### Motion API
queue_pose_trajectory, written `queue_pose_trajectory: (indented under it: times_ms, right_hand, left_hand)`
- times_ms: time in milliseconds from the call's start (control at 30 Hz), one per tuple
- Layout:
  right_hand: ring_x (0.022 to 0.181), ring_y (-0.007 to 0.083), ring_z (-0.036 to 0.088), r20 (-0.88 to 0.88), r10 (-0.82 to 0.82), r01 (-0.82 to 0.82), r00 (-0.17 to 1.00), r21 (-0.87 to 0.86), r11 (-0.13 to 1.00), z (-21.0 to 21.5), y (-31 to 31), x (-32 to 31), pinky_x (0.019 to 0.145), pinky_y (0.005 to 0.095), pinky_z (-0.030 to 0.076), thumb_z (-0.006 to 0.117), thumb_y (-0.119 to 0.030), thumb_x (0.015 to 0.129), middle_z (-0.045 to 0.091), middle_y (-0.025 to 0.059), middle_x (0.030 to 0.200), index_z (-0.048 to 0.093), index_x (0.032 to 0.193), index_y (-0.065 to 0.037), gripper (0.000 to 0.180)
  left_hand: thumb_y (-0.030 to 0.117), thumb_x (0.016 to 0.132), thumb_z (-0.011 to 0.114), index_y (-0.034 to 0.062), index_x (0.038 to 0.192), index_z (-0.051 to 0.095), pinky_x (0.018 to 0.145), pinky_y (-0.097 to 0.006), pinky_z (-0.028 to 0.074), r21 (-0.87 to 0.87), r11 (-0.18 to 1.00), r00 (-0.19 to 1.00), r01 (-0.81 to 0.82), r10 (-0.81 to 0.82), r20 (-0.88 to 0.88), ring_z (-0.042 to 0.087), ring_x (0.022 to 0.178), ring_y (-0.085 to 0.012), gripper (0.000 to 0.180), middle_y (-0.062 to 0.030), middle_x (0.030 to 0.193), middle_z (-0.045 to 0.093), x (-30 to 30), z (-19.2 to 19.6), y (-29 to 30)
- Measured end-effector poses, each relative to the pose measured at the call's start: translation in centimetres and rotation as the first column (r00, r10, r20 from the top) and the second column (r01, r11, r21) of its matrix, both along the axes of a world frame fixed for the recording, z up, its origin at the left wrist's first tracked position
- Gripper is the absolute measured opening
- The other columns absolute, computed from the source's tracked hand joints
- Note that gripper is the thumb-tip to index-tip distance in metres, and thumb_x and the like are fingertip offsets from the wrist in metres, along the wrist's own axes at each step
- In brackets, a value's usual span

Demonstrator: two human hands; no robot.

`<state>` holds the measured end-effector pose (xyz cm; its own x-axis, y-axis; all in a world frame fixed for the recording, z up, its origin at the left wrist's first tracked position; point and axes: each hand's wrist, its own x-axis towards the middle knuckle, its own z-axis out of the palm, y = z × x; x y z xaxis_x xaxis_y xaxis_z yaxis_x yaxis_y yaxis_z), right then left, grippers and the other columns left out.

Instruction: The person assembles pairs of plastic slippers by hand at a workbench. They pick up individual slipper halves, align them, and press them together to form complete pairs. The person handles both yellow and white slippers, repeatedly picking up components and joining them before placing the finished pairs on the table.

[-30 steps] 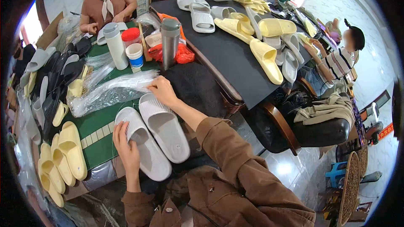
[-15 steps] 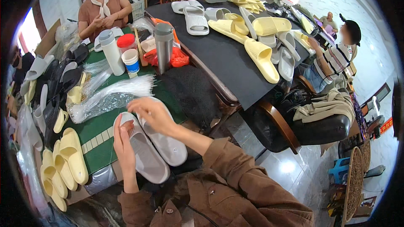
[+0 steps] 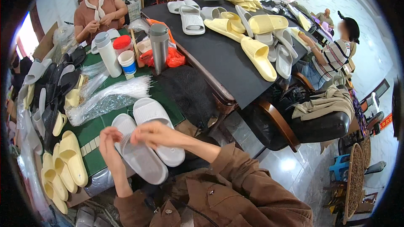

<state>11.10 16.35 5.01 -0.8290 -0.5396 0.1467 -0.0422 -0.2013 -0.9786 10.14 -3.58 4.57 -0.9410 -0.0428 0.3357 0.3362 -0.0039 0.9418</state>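
A pair of grey slide slippers lies side by side at the near edge of the green table in front of me. My left hand (image 3: 111,148) is beside the strap of the left slipper (image 3: 145,162), its fingers curled into a pinch. Over that slipper, my right hand (image 3: 153,135) reaches in from the right with bent fingers drawn together, partly covering the right slipper (image 3: 152,110). Whatever thin thing the fingers may hold is too small to make out. Beyond the slippers is a bundle of clear plastic strands (image 3: 111,101) in a plastic bag.
Yellow slippers (image 3: 72,159) line the table's left edge, with black ones (image 3: 69,82) farther back. A white bottle (image 3: 108,54), a steel tumbler (image 3: 159,50) and a paper cup (image 3: 127,63) stand beyond. The black table (image 3: 227,69) carries more slippers; co-workers sit around it. A black chair (image 3: 311,130) is at right.
Both hands have come down and nearer to me; the right has dropped from the slipper fronts, uncovering the right slipper's strap. The left hand's fingers have curled. The view has shifted slightly.
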Motion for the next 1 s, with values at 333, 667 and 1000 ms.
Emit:
queue_pose_trajectory:
  times_ms: [333,667,1000]
  right_hand:
    - [0.051,0.0022,0.036,0.070,-0.128,0.137,0.989,-0.136,0.981,0.3,0.9,-1.1,0.047,0.0181,0.029,0.043,-0.023,0.103,0.058,-0.0017,0.077,0.064,0.106,-0.003,0.029]
    - [0.054,0.0022,0.039,-0.031,-0.007,0.010,0.999,0.108,0.994,0.7,0.7,0.4,0.047,0.0197,0.030,0.043,-0.021,0.104,0.052,-0.0037,0.069,0.061,0.103,-0.002,0.027]
    - [0.068,0.0075,0.054,-0.214,-0.320,0.325,0.923,-0.010,0.946,-0.7,0.8,0.7,0.063,0.0239,0.047,0.044,-0.012,0.101,0.058,0.0025,0.081,0.062,0.117,0.000,0.026]
  left_hand:
    - [0.012,0.099,0.037,-0.0008,0.096,0.059,0.065,-0.024,0.042,-0.138,0.908,0.908,0.395,-0.363,0.211,0.053,0.067,-0.0112,0.025,-0.0066,0.078,0.062,6.9,0.1,3.4]
    - [0.008,0.097,0.046,-0.0019,0.098,0.062,0.068,-0.025,0.044,-0.181,0.927,0.939,0.328,-0.301,0.164,0.056,0.075,-0.0111,0.018,-0.0048,0.092,0.061,7.3,0.2,3.4]
    - [0.000,0.093,0.049,-0.0036,0.105,0.063,0.072,-0.025,0.045,-0.065,0.950,0.932,0.306,-0.284,0.225,0.056,0.079,-0.0110,0.019,-0.0060,0.097,0.061,8.4,0.7,3.0]
